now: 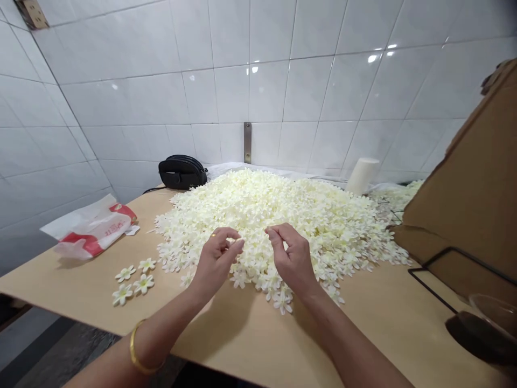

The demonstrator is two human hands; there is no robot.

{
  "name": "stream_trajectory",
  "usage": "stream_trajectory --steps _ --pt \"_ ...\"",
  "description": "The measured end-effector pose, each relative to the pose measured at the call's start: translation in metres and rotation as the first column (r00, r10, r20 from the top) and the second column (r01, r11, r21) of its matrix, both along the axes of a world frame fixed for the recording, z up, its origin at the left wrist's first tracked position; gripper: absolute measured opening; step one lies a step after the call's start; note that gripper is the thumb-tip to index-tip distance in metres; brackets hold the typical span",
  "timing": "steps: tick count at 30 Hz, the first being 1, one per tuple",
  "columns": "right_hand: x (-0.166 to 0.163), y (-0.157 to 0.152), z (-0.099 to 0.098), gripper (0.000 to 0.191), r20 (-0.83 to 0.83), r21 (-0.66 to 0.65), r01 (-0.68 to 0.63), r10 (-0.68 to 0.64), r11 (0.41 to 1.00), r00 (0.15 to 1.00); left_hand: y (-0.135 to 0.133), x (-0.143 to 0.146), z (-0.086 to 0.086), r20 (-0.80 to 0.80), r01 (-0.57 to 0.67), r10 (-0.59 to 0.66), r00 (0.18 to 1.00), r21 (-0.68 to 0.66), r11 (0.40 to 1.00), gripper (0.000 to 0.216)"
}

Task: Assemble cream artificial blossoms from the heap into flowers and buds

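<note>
A wide heap of pale yellow-white artificial flowers covers the middle of the table. Over its front part, my left hand is closed, thumb and fingers pinched together; a bit of something pale shows at the tips, too small to name. My right hand faces it a short gap away, thumb against forefinger in a pinch, and whatever it holds cannot be made out. To the left of the heap, several larger layered flowers lie apart in a small group on the bare tabletop.
A white and red plastic bag lies at the table's left. Against the tiled wall rest a black pouch and a white cylinder. A large cardboard box, a black wire frame and a dark round item occupy the right.
</note>
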State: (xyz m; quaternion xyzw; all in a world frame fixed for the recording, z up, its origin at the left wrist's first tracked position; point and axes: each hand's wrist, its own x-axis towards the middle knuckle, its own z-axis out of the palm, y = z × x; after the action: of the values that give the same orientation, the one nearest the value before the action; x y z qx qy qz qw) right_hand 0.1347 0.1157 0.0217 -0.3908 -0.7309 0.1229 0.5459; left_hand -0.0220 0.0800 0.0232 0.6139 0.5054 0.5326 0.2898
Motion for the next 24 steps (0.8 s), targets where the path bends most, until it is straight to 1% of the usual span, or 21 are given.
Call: stream_trajectory --steps 1,3,5,7,9,11,13,15,16,18,20,21,22,24 --pt "-0.001 -0.001 0.000 0.023 -0.043 -0.057 -0.044 0.042 0.997 0.998 0.011 0.004 0.005 0.050 0.044 -0.042 0.998 -0.037 0.998 0.015" --pt "-0.003 0.001 -0.002 0.026 -0.119 -0.174 -0.100 0.080 0.980 0.990 0.029 0.012 0.009 0.106 0.128 -0.120 0.987 -0.071 0.989 0.015" --pt "-0.004 0.005 -0.005 0.026 -0.201 -0.278 -0.152 0.097 0.948 0.975 0.039 0.018 0.007 0.117 0.182 -0.174 0.978 -0.061 0.982 0.013" --pt "-0.003 0.011 -0.008 0.024 -0.298 -0.348 -0.237 0.132 0.907 0.945 0.043 0.022 0.002 0.119 0.208 -0.202 0.972 -0.043 0.977 0.011" --pt "-0.004 0.014 -0.010 0.020 -0.387 -0.377 -0.316 0.163 0.871 0.908 0.042 0.024 -0.003 0.158 0.229 -0.222 0.962 -0.030 0.973 0.013" --pt "-0.005 0.014 -0.009 0.016 -0.446 -0.380 -0.363 0.175 0.851 0.878 0.040 0.023 -0.005 0.259 0.265 -0.246 0.934 -0.041 0.964 0.023" --pt "-0.008 0.012 -0.008 0.014 -0.472 -0.378 -0.398 0.196 0.836 0.860 0.037 0.022 -0.005 0.387 0.309 -0.256 0.886 -0.081 0.948 0.034" --pt "-0.011 0.008 -0.006 0.014 -0.469 -0.376 -0.422 0.223 0.825 0.855 0.036 0.020 -0.004 0.491 0.348 -0.237 0.838 -0.147 0.926 0.038" --pt "-0.012 0.007 -0.006 0.014 -0.457 -0.375 -0.414 0.223 0.830 0.861 0.037 0.019 -0.004 0.531 0.374 -0.230 0.816 -0.180 0.910 0.036" --pt "-0.013 0.006 -0.005 0.013 -0.411 -0.371 -0.350 0.186 0.860 0.892 0.039 0.017 -0.004 0.604 0.448 -0.237 0.761 -0.225 0.865 0.029" --pt "-0.013 0.007 -0.007 0.013 -0.354 -0.357 -0.259 0.126 0.898 0.927 0.042 0.014 -0.005 0.667 0.532 -0.265 0.697 -0.231 0.815 0.020" --pt "-0.013 0.008 -0.008 0.013 -0.329 -0.348 -0.222 0.103 0.911 0.939 0.043 0.013 -0.006 0.684 0.557 -0.276 0.675 -0.228 0.799 0.018" --pt "-0.012 0.009 -0.010 0.012 -0.306 -0.337 -0.192 0.085 0.922 0.948 0.045 0.012 -0.007 0.687 0.564 -0.278 0.672 -0.231 0.793 0.018" --pt "-0.013 0.010 -0.012 0.011 -0.249 -0.314 -0.143 0.064 0.939 0.966 0.047 0.011 -0.010 0.647 0.535 -0.271 0.713 -0.251 0.807 0.019"
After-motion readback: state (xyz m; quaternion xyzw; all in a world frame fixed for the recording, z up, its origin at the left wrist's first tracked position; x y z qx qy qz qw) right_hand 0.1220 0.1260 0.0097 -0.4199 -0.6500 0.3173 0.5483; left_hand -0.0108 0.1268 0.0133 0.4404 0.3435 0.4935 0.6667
